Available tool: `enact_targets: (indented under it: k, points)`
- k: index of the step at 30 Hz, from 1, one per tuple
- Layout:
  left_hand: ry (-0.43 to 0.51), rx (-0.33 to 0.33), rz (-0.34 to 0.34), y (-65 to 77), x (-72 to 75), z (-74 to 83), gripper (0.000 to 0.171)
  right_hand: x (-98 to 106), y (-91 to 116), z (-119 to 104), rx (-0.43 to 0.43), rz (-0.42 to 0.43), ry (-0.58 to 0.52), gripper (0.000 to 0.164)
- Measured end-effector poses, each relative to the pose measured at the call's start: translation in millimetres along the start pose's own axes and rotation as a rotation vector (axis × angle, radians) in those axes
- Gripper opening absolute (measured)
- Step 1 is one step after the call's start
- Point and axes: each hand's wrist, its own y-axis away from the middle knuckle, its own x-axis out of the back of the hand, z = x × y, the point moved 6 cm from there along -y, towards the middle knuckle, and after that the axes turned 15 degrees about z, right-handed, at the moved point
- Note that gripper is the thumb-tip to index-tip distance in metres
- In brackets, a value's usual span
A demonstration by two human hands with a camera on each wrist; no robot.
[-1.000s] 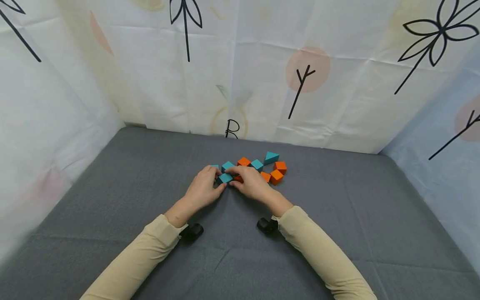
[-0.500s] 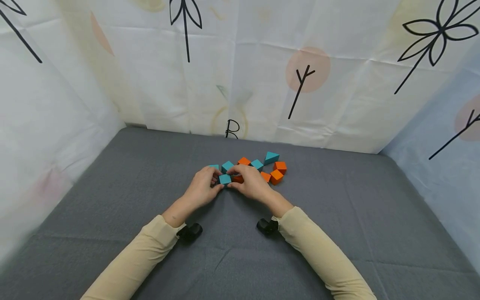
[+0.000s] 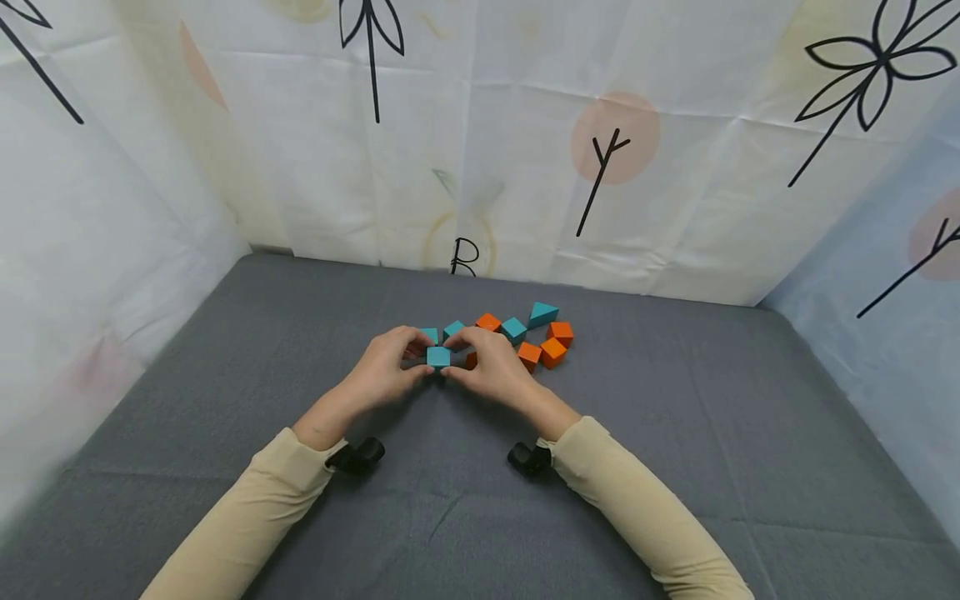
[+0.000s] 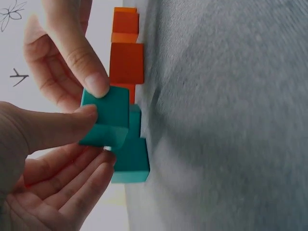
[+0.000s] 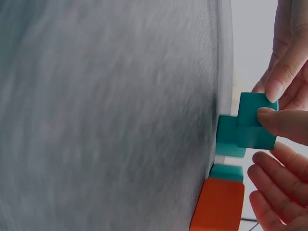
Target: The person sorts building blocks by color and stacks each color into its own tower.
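A teal cube (image 3: 438, 358) is pinched between both hands, which face each other around it. My left hand (image 3: 381, 367) has its thumb on the near side, fingers behind. My right hand (image 3: 491, 371) holds the same cube, its thumb tip near a top edge in the left wrist view. In both wrist views the cube sits higher off the cloth than the teal block (image 4: 132, 161) behind it. Just beyond the hands are another teal block (image 3: 430, 335) and a teal cube (image 3: 453, 329), both partly covered. An orange block (image 3: 471, 360) is mostly hidden by the right hand.
To the right of the hands lie several orange cubes (image 3: 553, 352), a teal cube (image 3: 513, 330) and a teal triangular block (image 3: 543, 314). Grey cloth (image 3: 675, 450) covers the table, with patterned white fabric (image 3: 525, 200) behind. Black wrist cameras (image 3: 358, 456) hang below the sleeves.
The teal cube has shifted left with both hands and turned so one side faces me squarely. More of the orange blocks beside the right hand now shows.
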Motion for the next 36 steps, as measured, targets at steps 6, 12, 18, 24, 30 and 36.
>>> enact_targets:
  k: [6, 12, 18, 24, 30, 36]
  points:
    - [0.005, -0.024, -0.044, 5.7, 9.1, -9.2, 0.030, -6.6, 1.6, -8.6, -0.018, -0.003, -0.040, 0.032]
    - [0.016, -0.089, -0.076, 10.3, 18.1, -16.7, 0.028, -14.9, 1.5, -14.8, -0.073, -0.034, -0.102, 0.031]
    - [0.020, -0.106, -0.086, 13.3, 24.5, -24.9, 0.028, -23.9, -0.2, -20.1, -0.142, -0.057, -0.102, 0.031]
    - [0.017, -0.112, -0.079, 15.1, 30.1, -34.0, 0.028, -32.8, -4.4, -27.8, -0.178, -0.075, -0.069, 0.031]
    - [0.034, -0.107, -0.091, 14.9, 34.1, -41.4, 0.028, -40.6, -9.0, -32.2, -0.200, -0.095, -0.048, 0.030]
    - [0.034, -0.094, -0.107, 15.2, 35.5, -45.4, 0.028, -45.8, -10.1, -32.9, -0.217, -0.102, -0.043, 0.030]
